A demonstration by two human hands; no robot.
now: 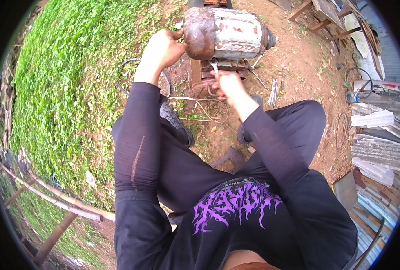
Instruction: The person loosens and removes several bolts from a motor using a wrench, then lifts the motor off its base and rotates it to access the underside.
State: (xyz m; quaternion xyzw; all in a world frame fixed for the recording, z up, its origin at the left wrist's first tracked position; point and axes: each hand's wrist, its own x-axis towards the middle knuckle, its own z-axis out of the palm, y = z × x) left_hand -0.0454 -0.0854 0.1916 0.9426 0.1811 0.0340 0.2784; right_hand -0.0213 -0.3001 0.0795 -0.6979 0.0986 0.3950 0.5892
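One motor (pixel 238 33), white-bodied with rusty end cap, just beyond right hand (pixel 229 85), immediately right of left hand (pixel 164 49). Two hands: left part-open, thumb and forefinger apart, fingertips touching rusty end; right closed round one wrench (pixel 214 65), its head at motor's lower edge. One rusty base (pixel 204 72) under motor, beyond right hand. Right of right hand, on bare soil: loose wrenches (pixel 273 92), several, exact count unclear. One cable loop (pixel 168 83) beside left wrist. Green grass (pixel 69 90) left of left hand.
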